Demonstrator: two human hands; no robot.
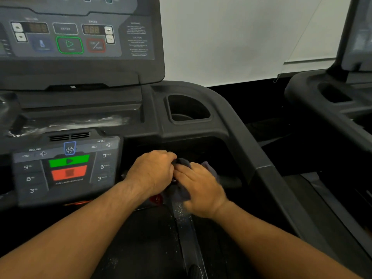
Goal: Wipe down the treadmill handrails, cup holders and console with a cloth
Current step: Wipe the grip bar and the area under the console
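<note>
Far right sits a cup holder (187,109), the button panel (68,168) to the left. Near its right edge lies the dark cloth (179,193) (crumpled, greyish). The left hand (153,170) grips it with curled fingers, and the right hand (201,188) presses flat on it.

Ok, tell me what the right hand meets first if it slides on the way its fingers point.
Its fingers point up-left. The right hand lies on the cloth; just beyond, probably the left hand gripping it, though depth is unclear.
</note>
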